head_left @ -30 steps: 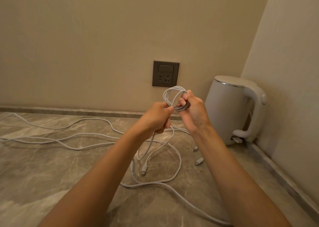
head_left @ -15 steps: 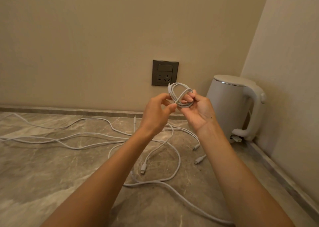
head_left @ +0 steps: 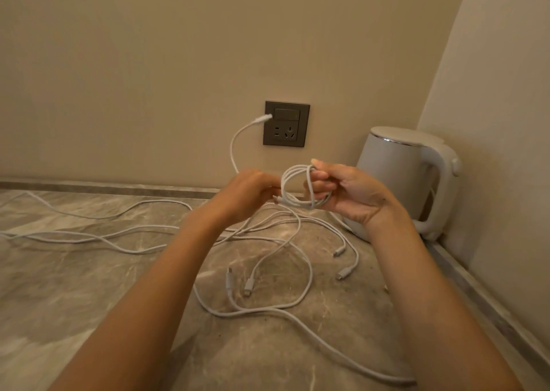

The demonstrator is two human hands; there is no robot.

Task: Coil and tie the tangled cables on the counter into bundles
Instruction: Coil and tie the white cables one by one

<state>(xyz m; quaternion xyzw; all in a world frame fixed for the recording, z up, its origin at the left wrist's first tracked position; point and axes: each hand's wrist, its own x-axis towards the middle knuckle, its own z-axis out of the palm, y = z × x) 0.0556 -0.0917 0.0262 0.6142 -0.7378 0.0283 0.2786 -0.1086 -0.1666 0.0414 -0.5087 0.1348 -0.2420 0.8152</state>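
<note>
The step in hand looks like the tie-off: winding the free tail round the coil.

To do it well, the left hand should keep the tail taut and lay each wrap snug beside the last, across the middle of the coil. The right hand should pinch the loops flat and ease its grip only where the tail passes. The plug is best tucked under the final wrap. Slack is the likely fault, since the cable looks springy and the loops could fan open.

The loose cables sprawl across the counter, below and apart from both hands.

The left hand is curled, with its back to the camera, so its fingertips are hidden. It appears to grip the tail, which rises from behind its knuckles and arcs up until the plug hangs in front of the socket. A short run of cable bridges from that hand to the coil.

The coil hangs in the air between the hands, just beside the left knuckles. The right hand holds it with the thumb on top of the loops. One strand crosses in front of its curled fingers, and the lower loops pass under them.

The kettle stands behind the right hand, apart from the coil.
</note>
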